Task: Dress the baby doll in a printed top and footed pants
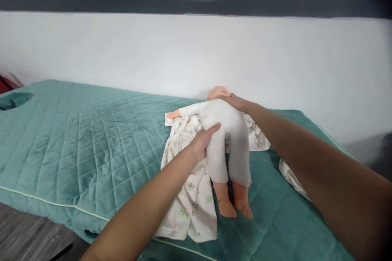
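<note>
Handling a baby doll [226, 126] in a white suit, which lies lengthwise on a printed cloth [192, 195] spread over the teal quilted bed [76, 138], head toward the wall [183, 49] and bare feet toward the camera. The left hand [200, 140] clasps the doll's side at the hip, thumb across the body. The right hand [235, 102] sits at the neck, just under the head; its fingers are hidden, so I can't tell whether it grips or only rests. Step in hand looks like positioning the doll on the cloth, held at both ends. Can't tell if it's face up. The next move probably calls for keeping the neck supported, moving both hands together, and keeping the cloth flat underneath.
</note>
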Available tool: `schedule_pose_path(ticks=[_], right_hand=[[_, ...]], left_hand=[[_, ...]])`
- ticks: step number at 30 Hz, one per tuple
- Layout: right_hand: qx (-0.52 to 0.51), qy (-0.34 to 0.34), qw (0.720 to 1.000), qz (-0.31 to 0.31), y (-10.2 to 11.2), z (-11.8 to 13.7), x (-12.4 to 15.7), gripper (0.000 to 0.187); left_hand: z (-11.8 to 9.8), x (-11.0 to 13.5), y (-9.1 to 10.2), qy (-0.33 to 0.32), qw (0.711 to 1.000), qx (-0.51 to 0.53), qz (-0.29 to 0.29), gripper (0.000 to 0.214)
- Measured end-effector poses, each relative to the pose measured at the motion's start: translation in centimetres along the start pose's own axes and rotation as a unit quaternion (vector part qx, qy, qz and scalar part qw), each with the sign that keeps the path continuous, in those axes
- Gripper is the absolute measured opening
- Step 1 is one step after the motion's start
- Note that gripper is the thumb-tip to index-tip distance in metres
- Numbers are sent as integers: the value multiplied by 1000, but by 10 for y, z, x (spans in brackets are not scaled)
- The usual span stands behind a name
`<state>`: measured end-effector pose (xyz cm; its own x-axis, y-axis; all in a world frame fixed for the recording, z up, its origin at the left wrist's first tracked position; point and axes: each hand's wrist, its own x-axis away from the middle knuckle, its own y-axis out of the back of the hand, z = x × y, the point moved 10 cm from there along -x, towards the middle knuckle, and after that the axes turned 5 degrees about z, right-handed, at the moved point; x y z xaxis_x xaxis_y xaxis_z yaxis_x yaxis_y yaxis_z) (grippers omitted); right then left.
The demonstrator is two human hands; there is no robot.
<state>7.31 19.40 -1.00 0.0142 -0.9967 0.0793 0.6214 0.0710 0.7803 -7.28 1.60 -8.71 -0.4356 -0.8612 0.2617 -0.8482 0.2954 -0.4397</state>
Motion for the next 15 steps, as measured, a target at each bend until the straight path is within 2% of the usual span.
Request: schedule_pose_path(ticks=[4, 6, 9, 11, 15], right_hand=[[7, -9, 999, 46, -7, 18, -10, 84], [4, -2, 997, 75, -19, 38, -15, 88], [-16, 23, 996, 89, -44, 82, -21, 88], [-36, 45, 994, 91, -67, 116, -25, 85], [-67, 114, 983, 124, -122, 182, -35, 72]], left_hand=[[-21, -1, 26, 4, 999, -18, 35, 75], [-34, 2, 49, 11, 998, -24, 58, 76], [-57, 18, 92, 14, 996, -43, 75, 71], [-73, 36, 127, 10, 997, -57, 48, 62], [-102, 76, 201, -7, 995, -79, -55, 51]])
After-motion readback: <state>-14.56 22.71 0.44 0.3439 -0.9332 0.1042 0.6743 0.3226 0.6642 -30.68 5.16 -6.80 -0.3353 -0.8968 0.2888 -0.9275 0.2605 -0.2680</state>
